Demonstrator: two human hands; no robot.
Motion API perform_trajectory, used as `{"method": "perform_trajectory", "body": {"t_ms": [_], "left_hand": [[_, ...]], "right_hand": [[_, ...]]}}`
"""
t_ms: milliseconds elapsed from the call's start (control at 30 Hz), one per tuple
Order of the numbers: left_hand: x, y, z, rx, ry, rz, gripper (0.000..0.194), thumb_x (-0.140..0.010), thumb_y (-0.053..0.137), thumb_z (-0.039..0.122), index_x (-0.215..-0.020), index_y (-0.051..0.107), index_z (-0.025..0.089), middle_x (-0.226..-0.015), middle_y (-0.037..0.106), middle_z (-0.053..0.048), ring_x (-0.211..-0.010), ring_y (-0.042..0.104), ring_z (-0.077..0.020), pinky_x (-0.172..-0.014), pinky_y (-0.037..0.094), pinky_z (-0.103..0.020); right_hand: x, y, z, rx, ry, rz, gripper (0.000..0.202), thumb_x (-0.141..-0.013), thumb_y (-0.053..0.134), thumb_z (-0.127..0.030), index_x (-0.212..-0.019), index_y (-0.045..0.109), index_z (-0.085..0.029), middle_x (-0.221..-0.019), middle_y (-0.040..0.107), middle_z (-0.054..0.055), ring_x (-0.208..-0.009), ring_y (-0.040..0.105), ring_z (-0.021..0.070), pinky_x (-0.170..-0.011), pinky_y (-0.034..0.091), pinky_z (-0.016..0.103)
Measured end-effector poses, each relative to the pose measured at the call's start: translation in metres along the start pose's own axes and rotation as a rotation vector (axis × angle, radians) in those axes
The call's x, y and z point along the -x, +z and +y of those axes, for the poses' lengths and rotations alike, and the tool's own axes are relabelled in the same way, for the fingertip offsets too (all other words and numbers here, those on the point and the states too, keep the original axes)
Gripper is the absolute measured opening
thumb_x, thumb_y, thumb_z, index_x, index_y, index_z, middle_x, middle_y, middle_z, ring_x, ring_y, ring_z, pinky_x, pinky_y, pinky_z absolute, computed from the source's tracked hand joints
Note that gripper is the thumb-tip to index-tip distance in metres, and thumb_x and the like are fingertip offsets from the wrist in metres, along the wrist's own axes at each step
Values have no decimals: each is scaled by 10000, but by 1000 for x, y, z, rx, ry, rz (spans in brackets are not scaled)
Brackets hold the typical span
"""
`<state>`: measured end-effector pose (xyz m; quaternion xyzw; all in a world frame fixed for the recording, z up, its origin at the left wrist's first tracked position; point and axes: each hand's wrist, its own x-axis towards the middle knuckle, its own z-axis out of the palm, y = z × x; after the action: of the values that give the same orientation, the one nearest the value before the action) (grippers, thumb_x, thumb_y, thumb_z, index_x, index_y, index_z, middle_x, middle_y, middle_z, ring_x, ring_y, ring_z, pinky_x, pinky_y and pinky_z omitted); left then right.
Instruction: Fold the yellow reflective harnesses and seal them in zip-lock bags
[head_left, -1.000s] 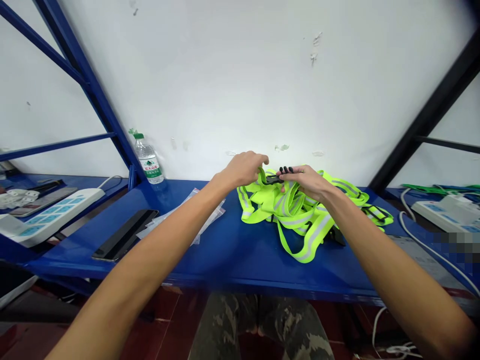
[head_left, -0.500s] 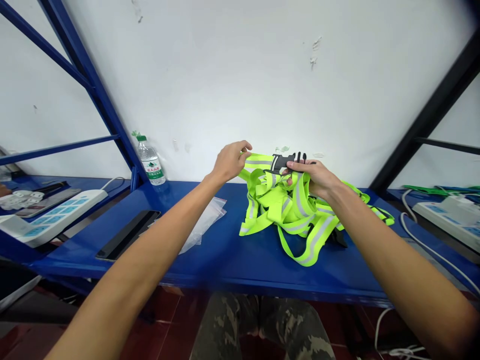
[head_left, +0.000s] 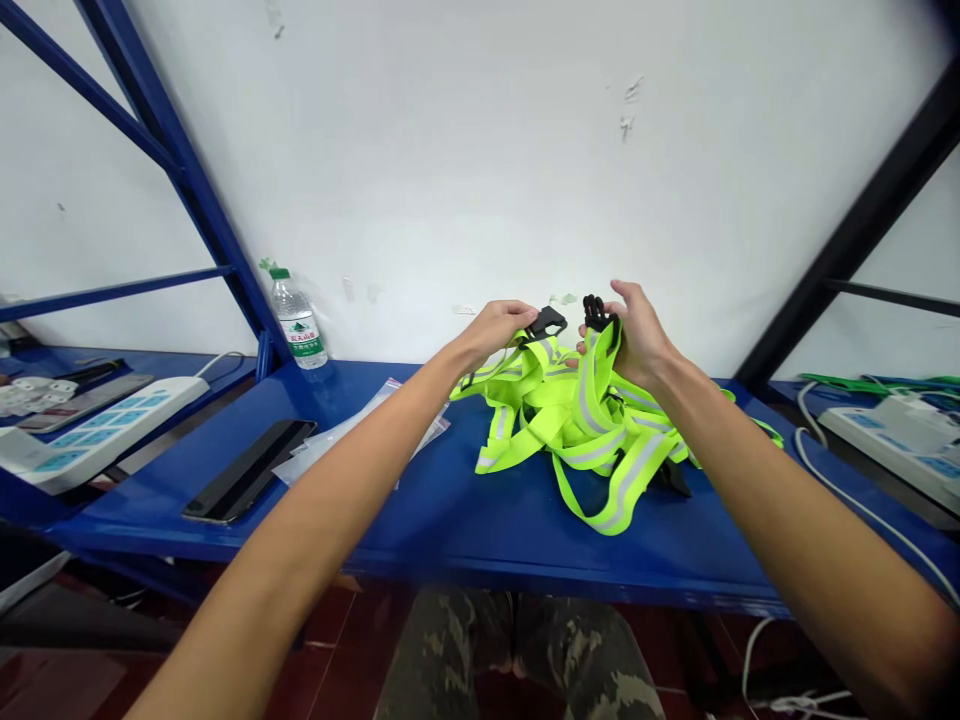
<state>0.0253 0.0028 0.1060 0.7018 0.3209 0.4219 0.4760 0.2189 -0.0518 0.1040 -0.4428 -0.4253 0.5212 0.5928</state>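
Note:
A tangle of neon yellow straps [head_left: 546,425] with grey reflective stripes lies on the blue table. My left hand [head_left: 501,330] pinches a black socket buckle half [head_left: 549,323] at the end of one strap. To its right, my right hand [head_left: 634,335] is around the strap below a black pronged buckle half [head_left: 598,312], its thumb raised. The two buckle halves are apart, with a small gap between them. Part of the right hand's fingers is hidden behind the strap.
Behind the blue table [head_left: 465,520] rises a white wall. At the left are a water bottle [head_left: 301,325], a dark phone [head_left: 251,470], clear plastic bags [head_left: 322,450] and a power strip [head_left: 112,430]. Another power strip [head_left: 892,440] with white cables is at the right.
My left hand has moved right, from the strap onto the socket buckle. The pronged half has turned upright in my right hand, whose thumb has lifted. More of the plastic bags shows.

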Motion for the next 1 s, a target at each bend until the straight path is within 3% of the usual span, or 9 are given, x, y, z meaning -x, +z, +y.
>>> {"method": "perform_trajectory", "body": {"t_ms": [67, 133, 167, 233, 333, 467, 633, 867, 1000], "left_hand": [[1, -4, -10, 111, -33, 17, 127, -868, 602, 209, -892, 691, 121, -842, 667, -41, -754, 583, -133, -767, 456, -276], [4, -8, -20, 171, -48, 20, 127, -850, 612, 214, -905, 697, 137, -842, 666, -34, -747, 586, -135, -739, 456, -265], [5, -9, -25, 174, -58, 20, 133, -840, 623, 224, -913, 702, 146, -845, 667, -31, -738, 583, -135, -718, 452, -261], [6, -10, -34, 129, -92, 28, 165, -822, 651, 266, -934, 720, 166, -855, 672, -25, -718, 571, -133, -670, 435, -253], [7, -12, -49, 58, -112, 20, 220, -783, 705, 330, -933, 751, 177, -887, 698, -24, -757, 578, -144, -677, 429, -257], [9, -12, -71, 69, -47, -22, 287, -678, 813, 371, -857, 780, 150, -901, 738, -48, -890, 615, -177, -853, 447, -301], [15, -10, -90, 143, -74, -95, 418, -600, 882, 447, -886, 799, 152, -937, 764, -76, -920, 654, -199, -954, 450, -360], [18, -18, -84, 116, -69, -67, 458, -600, 895, 446, -919, 798, 133, -976, 773, -108, -948, 675, -213, -970, 470, -378], [22, -21, -80, 98, -75, -87, 476, -594, 902, 449, -924, 794, 123, -966, 775, -118, -945, 683, -221, -957, 483, -380]], "right_hand": [[-4, -4, 4, 14, -15, 85, 179, -882, 494, -400, -840, 512, -228, -631, 513, -15, -504, 484, 127, -483, 495, 260], [-7, -6, 12, 78, -45, 172, 57, -821, 520, -244, -867, 546, -222, -666, 528, -17, -524, 493, 119, -465, 469, 234], [-8, -7, 17, 112, -54, 185, 132, -774, 546, -179, -897, 567, -222, -694, 552, -16, -547, 518, 121, -471, 473, 232], [-10, -8, 26, 160, -49, 135, 287, -693, 600, -102, -953, 605, -222, -757, 611, -7, -611, 585, 140, -512, 514, 256], [-11, -11, 40, 152, -1, -3, 353, -613, 695, -64, -936, 664, -201, -865, 683, 26, -708, 658, 171, -616, 574, 307], [-16, -20, 57, 125, 17, -98, 363, -531, 855, -107, -863, 737, -193, -987, 726, 46, -804, 684, 164, -728, 584, 294], [-27, -30, 77, 145, -39, -84, 452, -420, 959, -266, -823, 768, -194, -907, 755, 51, -781, 689, 177, -770, 586, 333], [-25, -35, 79, 214, -231, 5, 417, -439, 964, -357, -777, 774, -204, -841, 761, 39, -808, 698, 183, -837, 561, 350], [-19, -31, 76, 290, -230, 3, 389, -447, 958, -370, -743, 782, -190, -817, 761, 59, -808, 697, 198, -839, 554, 371]]}}
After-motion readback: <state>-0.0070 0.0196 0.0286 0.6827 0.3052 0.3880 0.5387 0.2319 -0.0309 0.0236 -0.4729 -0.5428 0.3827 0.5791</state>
